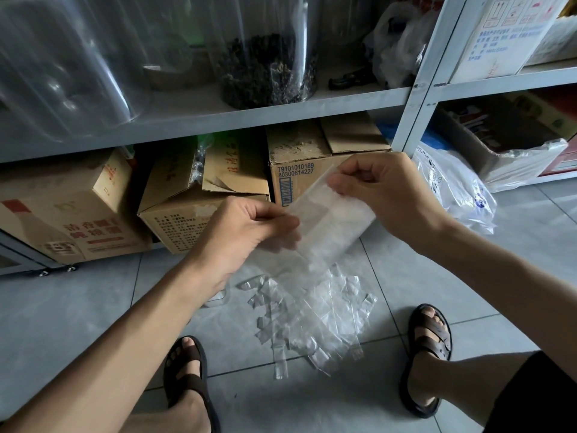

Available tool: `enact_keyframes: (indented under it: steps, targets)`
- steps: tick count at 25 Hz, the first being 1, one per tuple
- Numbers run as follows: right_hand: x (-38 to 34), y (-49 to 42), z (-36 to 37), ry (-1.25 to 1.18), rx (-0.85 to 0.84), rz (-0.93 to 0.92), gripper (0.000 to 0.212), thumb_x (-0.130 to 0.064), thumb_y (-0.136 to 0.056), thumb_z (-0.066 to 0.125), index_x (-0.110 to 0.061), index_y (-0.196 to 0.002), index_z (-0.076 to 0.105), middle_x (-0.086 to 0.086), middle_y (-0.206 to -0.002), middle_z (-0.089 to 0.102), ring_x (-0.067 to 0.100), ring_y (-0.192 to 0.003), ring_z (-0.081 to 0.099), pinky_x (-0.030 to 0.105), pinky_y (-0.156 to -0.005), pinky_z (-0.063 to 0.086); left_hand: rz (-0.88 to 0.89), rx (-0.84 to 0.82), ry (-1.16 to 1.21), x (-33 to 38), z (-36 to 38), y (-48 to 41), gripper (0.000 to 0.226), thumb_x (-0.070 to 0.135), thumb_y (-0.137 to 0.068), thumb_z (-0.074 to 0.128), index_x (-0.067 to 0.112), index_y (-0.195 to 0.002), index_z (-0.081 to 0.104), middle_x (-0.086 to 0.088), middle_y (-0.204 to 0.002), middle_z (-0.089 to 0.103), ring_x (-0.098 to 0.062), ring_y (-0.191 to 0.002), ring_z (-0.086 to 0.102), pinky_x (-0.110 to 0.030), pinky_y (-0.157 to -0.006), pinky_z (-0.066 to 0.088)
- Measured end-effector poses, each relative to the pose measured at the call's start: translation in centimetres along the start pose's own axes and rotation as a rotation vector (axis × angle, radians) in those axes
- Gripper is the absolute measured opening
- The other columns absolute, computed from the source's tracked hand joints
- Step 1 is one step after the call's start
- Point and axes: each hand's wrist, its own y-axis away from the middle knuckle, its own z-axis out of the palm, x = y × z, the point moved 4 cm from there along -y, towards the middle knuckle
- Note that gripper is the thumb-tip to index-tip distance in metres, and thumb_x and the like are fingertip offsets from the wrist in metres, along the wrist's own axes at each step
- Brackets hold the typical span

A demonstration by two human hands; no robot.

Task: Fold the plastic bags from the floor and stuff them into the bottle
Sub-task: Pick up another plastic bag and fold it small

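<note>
A clear plastic bag (324,223) is stretched between both hands above the tiled floor. My left hand (243,232) pinches its lower left edge. Its upper right corner is pinched by my right hand (384,189). The bag's lower part hangs loose toward the floor. Below it lies a pile of several clear plastic bags (315,317), spread flat between my two sandalled feet. A large clear plastic bottle (65,67) lies on the shelf at the upper left, blurred.
A grey metal shelf (249,120) runs across the back, with a jar of dark contents (268,73) on it. Cardboard boxes (199,195) stand under it. A crumpled printed plastic bag (452,185) lies on the floor at the right. My sandals (431,354) flank the pile.
</note>
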Motion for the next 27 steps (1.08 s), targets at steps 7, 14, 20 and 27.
enact_keyframes:
  steps: [7,14,20,27]
  targets:
    - [-1.1,0.9,1.4,0.177,-0.077,-0.112,0.004,-0.023,-0.084,0.077,-0.024,-0.080,0.077,-0.012,-0.074,0.072,0.000,-0.070,0.064,0.017,-0.070,0.049,0.116,0.042,-0.102,1.0,0.4,0.1,0.009,0.024,-0.085,0.072,0.022,-0.088,0.080,-0.001,-0.085,0.078,-0.014,-0.075,0.072,-0.025,-0.069,0.055]
    - [0.0,-0.3,-0.4,0.015,-0.033,0.038,0.011,-0.020,-0.087,0.074,-0.026,-0.078,0.075,-0.006,-0.074,0.073,0.004,-0.069,0.062,0.028,-0.073,0.051,0.004,-0.039,-0.112,0.1,0.0,0.1,0.017,0.025,-0.084,0.070,0.011,-0.089,0.077,-0.008,-0.082,0.078,-0.022,-0.068,0.074,-0.030,-0.064,0.058]
    - [0.1,-0.7,-2.2,0.031,0.025,0.080,0.011,-0.019,-0.089,0.072,-0.022,-0.079,0.074,-0.010,-0.067,0.068,0.001,-0.062,0.056,0.016,-0.061,0.044,-0.115,-0.105,-0.113,-1.0,-0.5,0.0,0.017,0.017,-0.075,0.075,0.005,-0.087,0.075,-0.012,-0.078,0.076,-0.019,-0.066,0.074,-0.020,-0.056,0.054]
    - [-1.1,0.1,-0.5,0.197,-0.115,-0.091,0.015,-0.020,-0.084,0.077,-0.033,-0.080,0.073,-0.013,-0.072,0.071,0.000,-0.069,0.063,0.020,-0.070,0.051,-0.030,-0.188,-0.283,-0.4,0.7,-0.2,0.042,0.032,-0.065,0.082,0.020,-0.105,0.075,0.003,-0.100,0.078,-0.014,-0.097,0.072,-0.025,-0.093,0.052]
